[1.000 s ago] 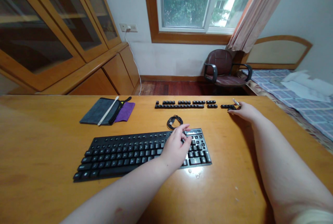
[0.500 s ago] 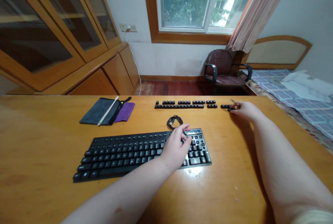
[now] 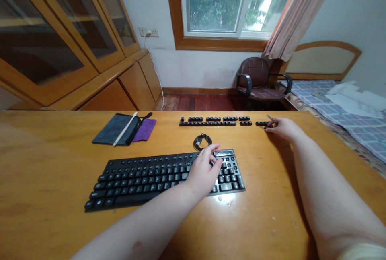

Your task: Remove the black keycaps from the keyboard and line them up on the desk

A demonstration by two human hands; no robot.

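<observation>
Tool [image 3: 272, 119] re-angled, right hand [image 3: 286, 128] pinching it | left hand [image 3: 204, 170] loose over keyboard [image 3: 135, 180] | pouch [image 3: 110, 130] contents hidden

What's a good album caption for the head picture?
Left hand over a black keyboard, right hand at loose keycaps.

Window [image 3: 214, 2] w/ pink curtain [image 3: 300, 16], maroon chair [image 3: 255, 73] nr plaid bed [image 3: 356, 125].

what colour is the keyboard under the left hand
The keyboard is black, best seen in the head view.
</observation>
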